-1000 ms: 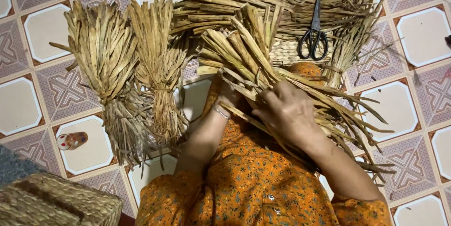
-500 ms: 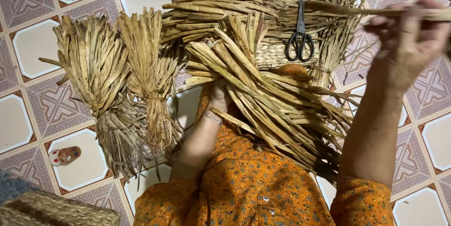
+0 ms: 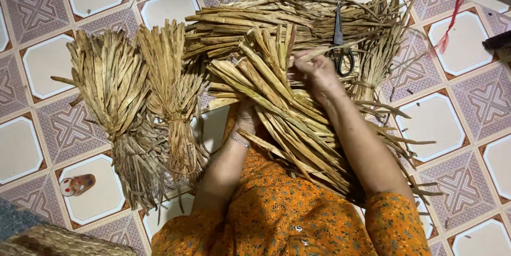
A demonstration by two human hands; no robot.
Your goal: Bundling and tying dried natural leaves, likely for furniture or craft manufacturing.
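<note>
right hand (image 3: pixel 314 72) curled on dried leaf bundle (image 3: pixel 277 101)

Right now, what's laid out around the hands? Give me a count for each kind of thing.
Tied bundles of dried leaf strips standing apart on the floor: 2
Loose sheaf of strips under the hands: 1
Heap of strips behind it: 1
Scissors: 1
Small painted object on a tile: 1
Woven basket corner: 1
Total: 7

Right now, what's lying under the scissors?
The scissors lie on a sideways pile of dried straw strips over the tiled floor. The right hand is beside their handles. Anything beneath the pile is hidden.
</note>
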